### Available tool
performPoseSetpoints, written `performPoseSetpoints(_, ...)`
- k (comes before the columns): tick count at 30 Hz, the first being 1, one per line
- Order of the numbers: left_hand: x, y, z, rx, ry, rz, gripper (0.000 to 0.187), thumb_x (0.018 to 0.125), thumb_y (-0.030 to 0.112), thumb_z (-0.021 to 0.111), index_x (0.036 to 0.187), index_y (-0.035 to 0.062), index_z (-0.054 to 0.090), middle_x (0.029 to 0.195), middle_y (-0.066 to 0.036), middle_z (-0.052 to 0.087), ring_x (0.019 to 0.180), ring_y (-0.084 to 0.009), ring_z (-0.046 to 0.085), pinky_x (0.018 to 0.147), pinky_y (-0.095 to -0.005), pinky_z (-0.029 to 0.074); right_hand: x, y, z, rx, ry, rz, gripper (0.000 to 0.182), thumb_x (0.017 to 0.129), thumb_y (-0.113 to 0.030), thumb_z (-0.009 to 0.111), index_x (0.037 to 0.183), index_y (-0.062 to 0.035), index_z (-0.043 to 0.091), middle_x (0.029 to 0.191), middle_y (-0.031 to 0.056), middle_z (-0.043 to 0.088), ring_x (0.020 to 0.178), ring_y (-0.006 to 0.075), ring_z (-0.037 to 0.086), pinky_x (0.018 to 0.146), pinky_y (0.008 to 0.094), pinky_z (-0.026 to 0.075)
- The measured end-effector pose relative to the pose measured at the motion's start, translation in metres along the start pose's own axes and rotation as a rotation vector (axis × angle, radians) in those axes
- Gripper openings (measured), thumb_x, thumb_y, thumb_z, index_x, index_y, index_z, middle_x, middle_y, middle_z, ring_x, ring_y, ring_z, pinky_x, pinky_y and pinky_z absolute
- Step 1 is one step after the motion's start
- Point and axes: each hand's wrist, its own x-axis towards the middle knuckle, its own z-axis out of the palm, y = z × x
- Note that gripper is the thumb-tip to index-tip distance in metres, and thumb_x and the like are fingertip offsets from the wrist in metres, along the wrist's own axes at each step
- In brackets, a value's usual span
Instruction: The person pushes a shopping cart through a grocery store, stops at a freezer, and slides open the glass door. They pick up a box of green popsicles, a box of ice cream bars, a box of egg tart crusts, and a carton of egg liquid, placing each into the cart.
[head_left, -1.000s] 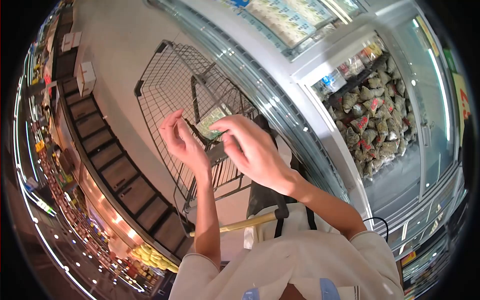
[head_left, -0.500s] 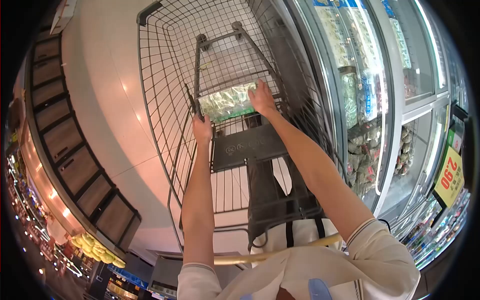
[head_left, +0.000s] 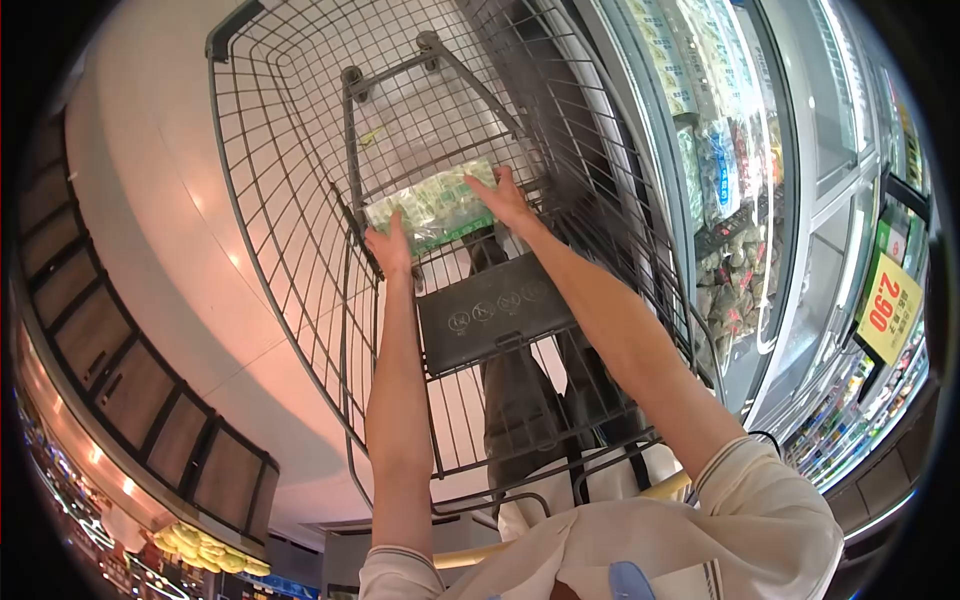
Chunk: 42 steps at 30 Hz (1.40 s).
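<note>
1. Left hand (head_left: 390, 247): bare, partly curled, in a loose hold on the left end of the package, thumb against the near corner.

2. Right hand (head_left: 503, 200): bare, moderately wide, holding the package's right end, thumb over the upper side, fingers at the far corner.

3. Package (head_left: 435, 205): one, oblong, clear wrap, pale green contents, bright green near edge (contents not identifiable). It is within the cart, between the two hands, slightly slanted. Whether wires carry any of its weight, I cannot tell.

4. Step in hand, as judged: two-handed handling of the package inside the cart, a hand at either end. The next move calls for even support at both ends and fingers kept free of the wires.

5. Cart (head_left: 218, 42): wire mesh, dark corner caps, surrounding hands and package. Dark panel (head_left: 495, 325), marked with round symbols, nearer the body than the package. Yellow handle (head_left: 463, 556), against the pale shirt (head_left: 640, 540).

6. Right of cart: glass-fronted display case (head_left: 775, 200), with packaged goods; yellow price sign (head_left: 890, 310), reading 2.90.

7. Left of cart: pale floor (head_left: 160, 200), a curved row of wood-fronted cabinets (head_left: 130, 390), yellow fruit (head_left: 205, 548) beside their near end.
</note>
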Motion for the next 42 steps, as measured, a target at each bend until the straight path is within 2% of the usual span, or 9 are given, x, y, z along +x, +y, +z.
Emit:
performPoseSetpoints(6,-0.001,-0.001,-0.019,-0.079,-0.131,0.027,0.083,0.097,0.048,0.060,0.151,-0.0081,0.032,0.151,-0.026,0.037,0.135,-0.0384,0.045,0.109,-0.0440,0.039,-0.011,-0.014,-0.016,-0.017,0.088,-0.154,0.074,0.086,-0.053,0.074,0.133,-0.0024,0.046,0.128,0.0226,0.060,0.121,0.0384,0.058,0.103,0.0481,0.045)
performPoseSetpoints(11,-0.051,0.043,-0.036,-0.346,-0.151,-0.049,0.054,0.099,0.047,0.061,0.120,-0.0001,0.048,0.120,-0.015,0.060,0.111,-0.0240,0.058,0.092,-0.0373,0.048,-0.043,-0.072,-0.038,0.094,0.327,-0.329,0.048,0.086,-0.035,0.077,0.117,-0.0061,0.053,0.119,0.0176,0.062,0.111,0.0389,0.063,0.094,0.0485,0.050)
performPoseSetpoints(14,-0.103,0.101,-0.047,-0.482,-0.148,-0.016,0.066,0.096,0.049,0.064,0.137,0.0016,0.043,0.135,-0.018,0.054,0.122,-0.0290,0.056,0.098,-0.0464,0.048,-0.080,-0.140,-0.074,0.141,0.341,-0.485,0.045,0.085,-0.031,0.079,0.114,-0.0053,0.055,0.120,0.0184,0.062,0.108,0.0377,0.064,0.094,0.0464,0.051)
performPoseSetpoints(21,-0.283,0.272,-0.063,-0.486,0.018,0.579,0.055,0.105,0.040,0.052,0.143,0.0015,0.042,0.143,-0.016,0.050,0.133,-0.0277,0.048,0.109,-0.0449,0.039,-0.259,-0.228,-0.264,0.447,0.437,-0.945,0.047,0.087,-0.025,0.079,0.120,-0.0054,0.052,0.123,0.0180,0.060,0.111,0.0350,0.064,0.091,0.0461,0.053)
performPoseSetpoints(28,-0.501,0.394,0.025,-0.115,-0.237,0.988,0.047,0.106,0.039,0.054,0.132,-0.0013,0.056,0.120,-0.012,0.063,0.114,-0.0198,0.057,0.097,-0.0318,0.044,-0.389,-0.071,-0.465,0.359,1.075,-0.907,0.064,0.093,-0.035,0.073,0.144,-0.0042,0.050,0.121,0.0201,0.065,0.100,0.0291,0.069,0.086,0.0376,0.056)
performPoseSetpoints(29,-0.527,0.395,0.056,-0.060,-0.357,1.015,0.051,0.105,0.040,0.055,0.133,-0.0026,0.055,0.121,-0.014,0.062,0.113,-0.0213,0.057,0.097,-0.0336,0.045,-0.423,-0.043,-0.483,0.653,0.866,-0.706,0.060,0.096,-0.031,0.071,0.144,-0.0016,0.050,0.119,0.0181,0.067,0.100,0.0239,0.069,0.085,0.0337,0.056)
performPoseSetpoints(33,-0.588,0.364,0.184,0.278,-0.624,1.212,0.067,0.100,0.048,0.061,0.135,-0.0081,0.050,0.128,-0.027,0.055,0.120,-0.0402,0.057,0.103,-0.0477,0.044,-0.453,0.084,-0.519,0.793,1.040,-0.364,0.050,0.102,-0.026,0.066,0.139,0.0015,0.049,0.112,0.0119,0.065,0.097,0.0142,0.063,0.080,0.0284,0.053)
performPoseSetpoints(36,-0.617,0.325,0.260,0.553,-0.742,1.157,0.074,0.097,0.050,0.062,0.135,-0.0120,0.048,0.130,-0.033,0.053,0.123,-0.0509,0.054,0.105,-0.0522,0.043,-0.444,0.180,-0.515,0.803,1.087,-0.211,0.051,0.103,-0.029,0.064,0.138,0.0030,0.045,0.113,0.0126,0.064,0.101,0.0170,0.062,0.086,0.0309,0.051)
performPoseSetpoints(42,-0.567,0.270,0.373,0.975,-0.813,1.019,0.093,0.095,0.058,0.053,0.143,-0.0190,0.034,0.145,-0.042,0.041,0.134,-0.0502,0.047,0.113,-0.0503,0.039,-0.366,0.282,-0.492,0.871,0.927,-0.019,0.052,0.101,-0.032,0.065,0.130,0.0047,0.044,0.120,0.0212,0.063,0.111,0.0244,0.061,0.097,0.0354,0.046)
